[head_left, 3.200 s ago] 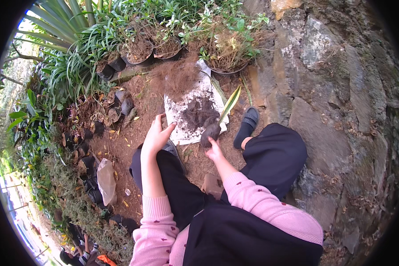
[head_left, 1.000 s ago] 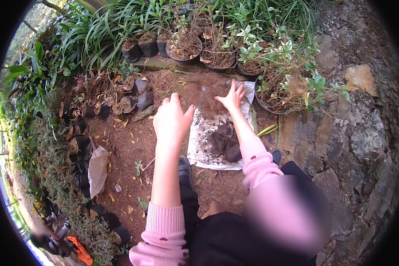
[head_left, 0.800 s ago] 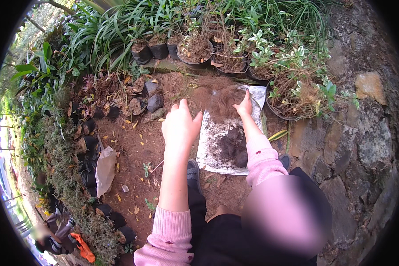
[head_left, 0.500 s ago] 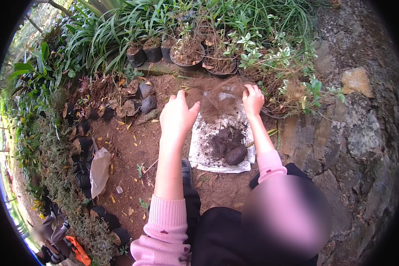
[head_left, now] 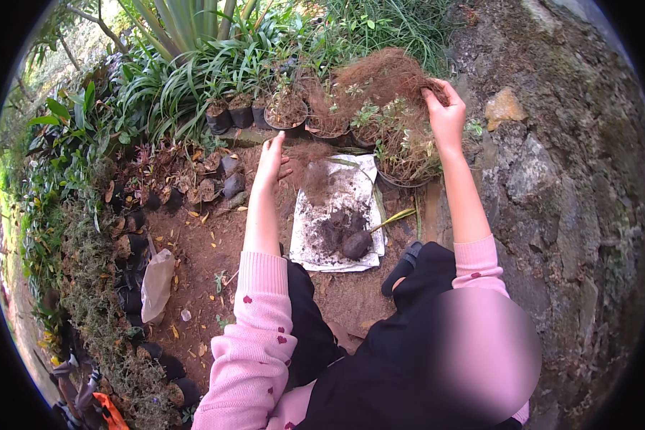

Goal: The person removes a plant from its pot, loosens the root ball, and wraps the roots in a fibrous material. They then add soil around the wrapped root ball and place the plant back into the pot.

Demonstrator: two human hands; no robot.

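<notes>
Pots (head_left: pixel 294 126), black and round with leafy plants, stand beyond a white, soil-strewn sheet (head_left: pixel 309 252) in our head view; on it lies a dark, rounded root ball (head_left: pixel 356 246). Our left hand (head_left: pixel 268 166) is open beside loose brown fibre (head_left: pixel 314 174); our right hand (head_left: pixel 446 112) grips a wispy, reddish-brown fibre tuft (head_left: pixel 383 72), raised, hiding some plants.
</notes>
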